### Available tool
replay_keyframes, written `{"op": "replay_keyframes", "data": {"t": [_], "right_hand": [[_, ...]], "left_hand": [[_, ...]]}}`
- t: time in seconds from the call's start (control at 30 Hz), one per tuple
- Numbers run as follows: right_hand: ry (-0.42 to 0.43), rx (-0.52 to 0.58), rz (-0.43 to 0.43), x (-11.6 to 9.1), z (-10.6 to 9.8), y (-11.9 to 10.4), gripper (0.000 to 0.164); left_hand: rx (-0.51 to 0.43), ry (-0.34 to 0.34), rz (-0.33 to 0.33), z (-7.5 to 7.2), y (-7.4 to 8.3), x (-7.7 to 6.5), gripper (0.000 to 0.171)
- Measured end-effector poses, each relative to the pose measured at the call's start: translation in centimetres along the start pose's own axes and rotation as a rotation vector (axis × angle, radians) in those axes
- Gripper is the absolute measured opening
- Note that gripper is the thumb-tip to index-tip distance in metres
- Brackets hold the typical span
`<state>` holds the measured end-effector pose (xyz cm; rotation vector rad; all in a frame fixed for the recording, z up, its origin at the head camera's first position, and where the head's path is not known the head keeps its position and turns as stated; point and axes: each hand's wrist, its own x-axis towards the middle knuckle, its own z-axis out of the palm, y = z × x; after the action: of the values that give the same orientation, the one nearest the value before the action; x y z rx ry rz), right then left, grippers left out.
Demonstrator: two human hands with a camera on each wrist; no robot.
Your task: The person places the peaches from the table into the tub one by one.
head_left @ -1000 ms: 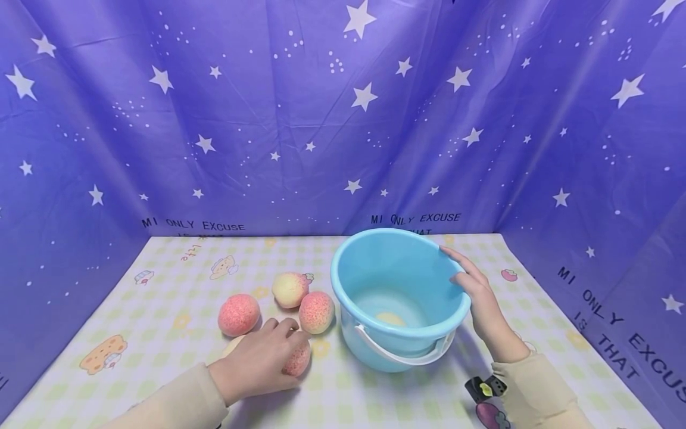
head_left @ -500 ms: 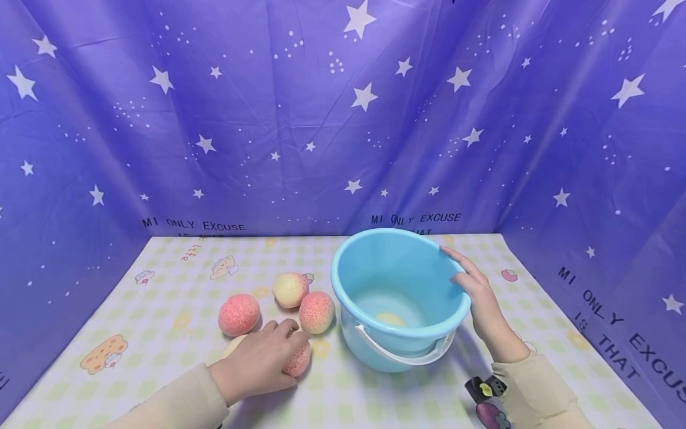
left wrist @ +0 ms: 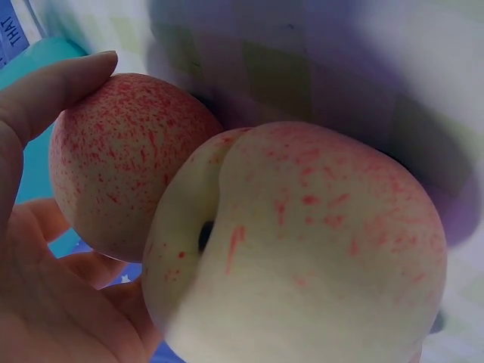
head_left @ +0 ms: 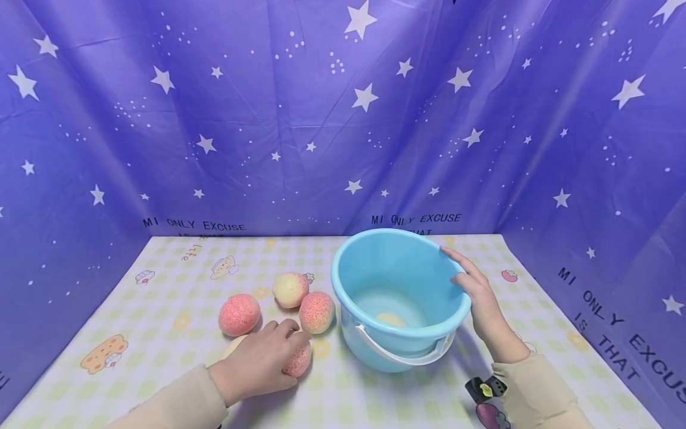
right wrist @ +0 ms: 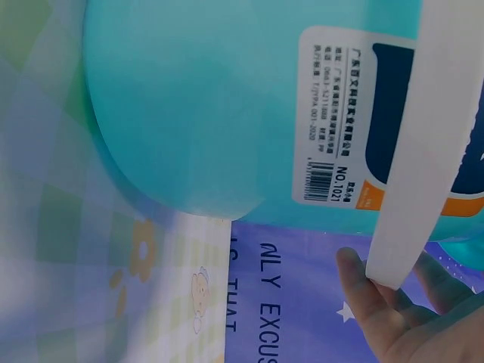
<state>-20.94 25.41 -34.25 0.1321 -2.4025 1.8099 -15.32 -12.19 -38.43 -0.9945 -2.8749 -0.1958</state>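
Note:
My left hand [head_left: 262, 360] grips a red-speckled peach [head_left: 297, 360], thumb on one side and fingers on the other in the left wrist view. A cream and pink peach [left wrist: 310, 249] lies close beside it, mostly hidden under my wrist in the head view. To the right stands a light blue bucket [head_left: 356, 351] with its white handle [head_left: 399, 359] folded down in front. My right hand [head_left: 485, 304] holds the bucket's right rim, thumb at the rim's edge. A pale yellow patch [head_left: 391, 319] shows low inside the bucket.
A pink peach [head_left: 239, 314] lies to the left of my left hand. Behind that hand are a cream peach [head_left: 290, 289] and a speckled peach [head_left: 317, 312], the latter near the bucket. A purple star-printed curtain [head_left: 300, 119] hangs behind the checked tablecloth [head_left: 177, 298].

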Motion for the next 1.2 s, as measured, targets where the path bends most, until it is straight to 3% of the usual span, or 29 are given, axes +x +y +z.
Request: {"op": "replay_keyframes", "data": {"t": [0.47, 1.2], "right_hand": [[-0.002, -0.003, -0.002, -0.1, 0.0, -0.1, 0.063], [-0.005, -0.003, -0.007, -0.1, 0.0, 0.0, 0.063]], "left_hand": [[0.026, 0.094, 0.027, -0.5, 0.0, -0.1, 0.059], [0.040, 0.102, 0.030, -2.1, 0.4, 0.3, 0.058]]}}
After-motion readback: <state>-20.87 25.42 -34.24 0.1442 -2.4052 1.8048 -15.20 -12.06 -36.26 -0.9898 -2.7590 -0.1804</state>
